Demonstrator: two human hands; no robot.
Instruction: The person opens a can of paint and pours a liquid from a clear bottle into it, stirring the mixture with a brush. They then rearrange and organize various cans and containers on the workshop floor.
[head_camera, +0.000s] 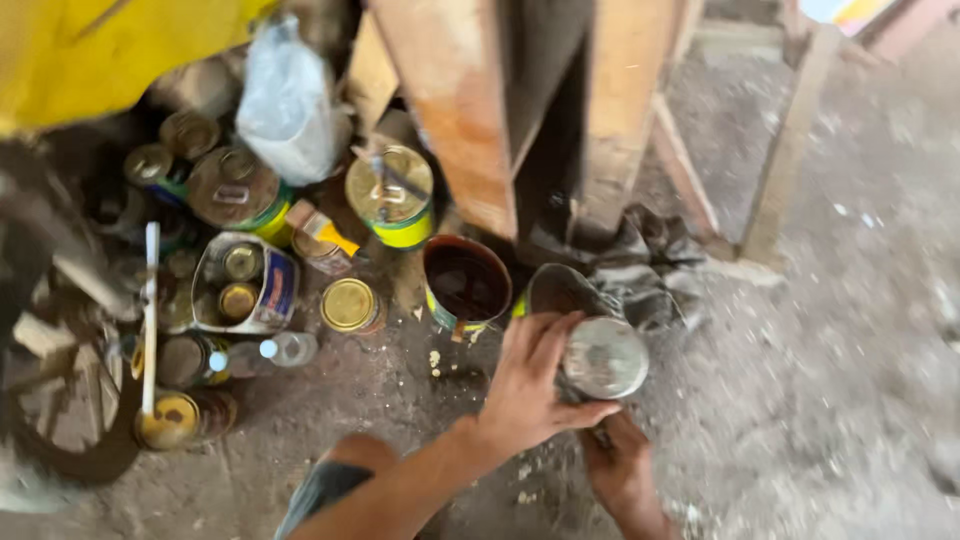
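Note:
My left hand (530, 385) reaches in from the lower left and wraps around the side of a small round metal can (605, 357) with a dull grey lid. Just below the can, my right hand (620, 470) has its fingers closed at the can's underside; what they grip is hidden. An open can of dark brown liquid (468, 283) with a yellow-green label stands on the ground just left of the hands. A second dark open container (556, 290) sits right behind the held can, partly covered.
Several closed paint cans (392, 195) and small tins (348, 305) crowd the left. Among them are a plastic bottle (285, 348), a white stick (150, 310) and a clear plastic bag (285, 100). Wooden legs (455, 110) rise behind, with a crumpled grey cloth (645, 265) at their base.

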